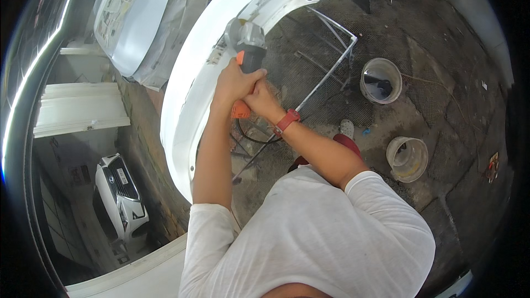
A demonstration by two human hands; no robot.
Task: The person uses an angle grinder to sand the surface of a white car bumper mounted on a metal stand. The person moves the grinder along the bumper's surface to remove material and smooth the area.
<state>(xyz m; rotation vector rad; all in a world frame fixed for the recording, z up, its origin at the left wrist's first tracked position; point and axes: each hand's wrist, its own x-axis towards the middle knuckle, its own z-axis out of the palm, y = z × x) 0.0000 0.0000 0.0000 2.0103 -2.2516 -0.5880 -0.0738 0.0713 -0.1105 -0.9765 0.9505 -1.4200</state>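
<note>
Both my hands are closed around an angle grinder (253, 58) with a dark and orange body and a metal head. My left hand (231, 81) wraps the grinder's body near an orange part. My right hand (260, 97), below a red wristwatch, grips it alongside, close to the left hand. The grinder's disc end lies over the white curved car body panel (185, 94), at its inner side; whether it touches cannot be told. Scraped, greyish patches mark the panel around the tool. A black cord hangs from the grinder's rear.
A metal tube stand (330, 72) stands below the panel. Two buckets, one with dark contents (366, 89) and one paler (409, 175), stand on the dark floor at right. At left are a silver car part with masking (144, 30) and a white car (122, 201).
</note>
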